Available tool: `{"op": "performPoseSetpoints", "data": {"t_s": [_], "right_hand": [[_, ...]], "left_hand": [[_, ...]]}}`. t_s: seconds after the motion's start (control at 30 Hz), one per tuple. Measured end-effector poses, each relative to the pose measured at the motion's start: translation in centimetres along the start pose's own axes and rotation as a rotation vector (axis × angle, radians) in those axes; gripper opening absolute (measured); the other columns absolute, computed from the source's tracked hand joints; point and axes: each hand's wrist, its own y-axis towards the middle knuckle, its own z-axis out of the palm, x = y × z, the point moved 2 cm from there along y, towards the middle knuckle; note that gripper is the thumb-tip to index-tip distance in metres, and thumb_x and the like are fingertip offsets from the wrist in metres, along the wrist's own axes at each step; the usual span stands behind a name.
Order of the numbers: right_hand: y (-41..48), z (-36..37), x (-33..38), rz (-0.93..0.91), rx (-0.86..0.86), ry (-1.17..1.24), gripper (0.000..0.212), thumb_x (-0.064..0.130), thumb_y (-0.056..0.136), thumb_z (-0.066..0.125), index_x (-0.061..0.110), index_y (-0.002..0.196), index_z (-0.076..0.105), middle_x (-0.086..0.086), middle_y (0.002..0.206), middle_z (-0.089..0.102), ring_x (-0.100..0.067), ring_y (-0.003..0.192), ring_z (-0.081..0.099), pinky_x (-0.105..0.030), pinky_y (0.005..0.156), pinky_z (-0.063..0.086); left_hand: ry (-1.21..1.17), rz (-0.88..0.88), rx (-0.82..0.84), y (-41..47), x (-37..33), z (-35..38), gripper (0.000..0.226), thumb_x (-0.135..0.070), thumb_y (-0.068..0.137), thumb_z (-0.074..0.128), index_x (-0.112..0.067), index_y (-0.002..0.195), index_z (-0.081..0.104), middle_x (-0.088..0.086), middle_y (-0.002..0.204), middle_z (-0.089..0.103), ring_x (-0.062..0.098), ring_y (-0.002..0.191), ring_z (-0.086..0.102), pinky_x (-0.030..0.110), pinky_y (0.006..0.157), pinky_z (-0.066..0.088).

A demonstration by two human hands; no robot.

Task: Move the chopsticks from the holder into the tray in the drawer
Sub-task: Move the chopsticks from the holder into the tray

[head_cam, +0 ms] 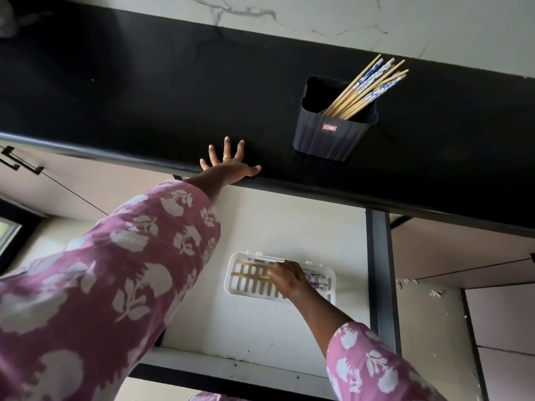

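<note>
A dark holder stands on the black countertop, with several wooden chopsticks with blue-and-white ends leaning out to the right. Below, in the open drawer, lies a white slotted tray. Chopsticks lie lengthwise in the tray. My right hand rests over the tray's middle, fingers curled on those chopsticks. My left hand lies flat on the counter's front edge, fingers spread, left of the holder.
The drawer's dark side rail runs along the right of the tray. Closed cabinet fronts sit to the right, and one with a dark handle to the left. A marbled wall backs the counter.
</note>
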Motion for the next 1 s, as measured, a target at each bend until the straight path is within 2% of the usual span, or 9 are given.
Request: {"op": "performPoseSetpoints", "data": {"t_s": [0.1, 0.17, 0.23, 0.33, 0.4, 0.47, 0.57, 0.83, 1.0], "right_hand": [[0.0, 0.9, 0.2, 0.029, -0.018, 0.032, 0.013, -0.011, 0.078, 0.055, 0.002, 0.077, 0.058, -0.016, 0.110, 0.064, -0.034, 0.108, 0.057, -0.037, 0.085, 0.044], [0.0, 1.3, 0.2, 0.039, -0.044, 0.039, 0.025, -0.011, 0.080, 0.051, 0.003, 0.095, 0.064, -0.016, 0.110, 0.063, -0.034, 0.110, 0.055, -0.039, 0.088, 0.044], [-0.1, 1.4, 0.3, 0.037, -0.066, 0.035, 0.026, -0.012, 0.080, 0.049, 0.002, 0.097, 0.063, -0.017, 0.109, 0.063, -0.035, 0.111, 0.055, -0.039, 0.088, 0.044], [0.0, 0.7, 0.4, -0.012, -0.095, 0.041, 0.024, -0.012, 0.078, 0.051, 0.002, 0.091, 0.066, -0.019, 0.101, 0.068, -0.035, 0.104, 0.060, -0.038, 0.081, 0.048], [-0.5, -0.4, 0.2, -0.085, -0.132, -0.016, 0.024, -0.007, 0.076, 0.054, 0.012, 0.079, 0.069, -0.014, 0.090, 0.072, -0.031, 0.094, 0.065, -0.033, 0.073, 0.052], [-1.2, -2.0, -0.3, -0.163, -0.216, -0.088, 0.015, 0.006, 0.069, 0.067, 0.019, 0.061, 0.066, -0.003, 0.070, 0.071, -0.021, 0.073, 0.069, -0.023, 0.059, 0.052], [-2.2, -4.3, -1.6, -0.272, -0.456, -0.127, 0.025, 0.011, 0.049, 0.082, 0.016, 0.045, 0.058, 0.002, 0.047, 0.058, -0.015, 0.044, 0.058, -0.019, 0.040, 0.044], [-3.3, -14.9, -7.2, -0.143, -1.216, -0.040, 0.025, 0.012, 0.082, 0.063, 0.009, 0.058, 0.061, -0.008, 0.056, 0.059, -0.028, 0.054, 0.059, -0.033, 0.050, 0.049], [-3.0, -22.9, -10.9, 0.143, -1.489, 0.016, 0.019, 0.012, 0.083, 0.066, 0.007, 0.065, 0.067, -0.009, 0.065, 0.068, -0.026, 0.060, 0.066, -0.030, 0.055, 0.054]], "left_hand": [[-0.003, -0.002, 0.000, 0.2, 0.0, 0.1, 0.085, -0.071, 0.082, 0.042, -0.045, 0.147, -0.007, -0.011, 0.156, -0.024, 0.035, 0.143, -0.022, 0.060, 0.111, -0.006], [-0.006, -0.002, 0.001, 0.3, 0.1, 0.1, 0.085, -0.071, 0.082, 0.042, -0.046, 0.147, -0.007, -0.012, 0.156, -0.024, 0.035, 0.143, -0.022, 0.060, 0.111, -0.006], [-0.007, -0.007, 0.003, 0.4, 0.0, 0.2, 0.085, -0.071, 0.082, 0.042, -0.046, 0.146, -0.007, -0.012, 0.156, -0.023, 0.035, 0.143, -0.022, 0.060, 0.111, -0.006], [-0.008, -0.015, 0.001, 0.4, 0.1, 0.1, 0.084, -0.071, 0.082, 0.042, -0.046, 0.147, -0.007, -0.012, 0.157, -0.023, 0.035, 0.143, -0.022, 0.059, 0.111, -0.006], [-0.008, -0.010, 0.005, 0.3, 0.0, 0.0, 0.084, -0.071, 0.083, 0.041, -0.045, 0.147, -0.006, -0.011, 0.157, -0.022, 0.035, 0.143, -0.022, 0.059, 0.112, -0.006], [-0.009, -0.010, 0.015, 0.0, -0.1, -0.2, 0.082, -0.071, 0.083, 0.039, -0.045, 0.147, -0.004, -0.010, 0.158, -0.018, 0.036, 0.143, -0.020, 0.059, 0.112, -0.006], [0.002, -0.011, 0.033, -0.3, -0.2, -0.5, 0.081, -0.072, 0.084, 0.037, -0.043, 0.148, -0.002, -0.007, 0.159, -0.013, 0.038, 0.144, -0.018, 0.058, 0.112, -0.005], [-0.004, -0.016, 0.034, -0.8, -0.5, -0.8, 0.080, -0.071, 0.084, 0.037, -0.042, 0.149, -0.001, -0.007, 0.160, -0.011, 0.037, 0.144, -0.016, 0.058, 0.113, -0.004], [0.008, -0.017, 0.059, -0.1, -0.3, -0.7, 0.082, -0.072, 0.083, 0.038, -0.043, 0.148, -0.003, -0.008, 0.159, -0.015, 0.038, 0.144, -0.018, 0.059, 0.112, -0.004]]}}
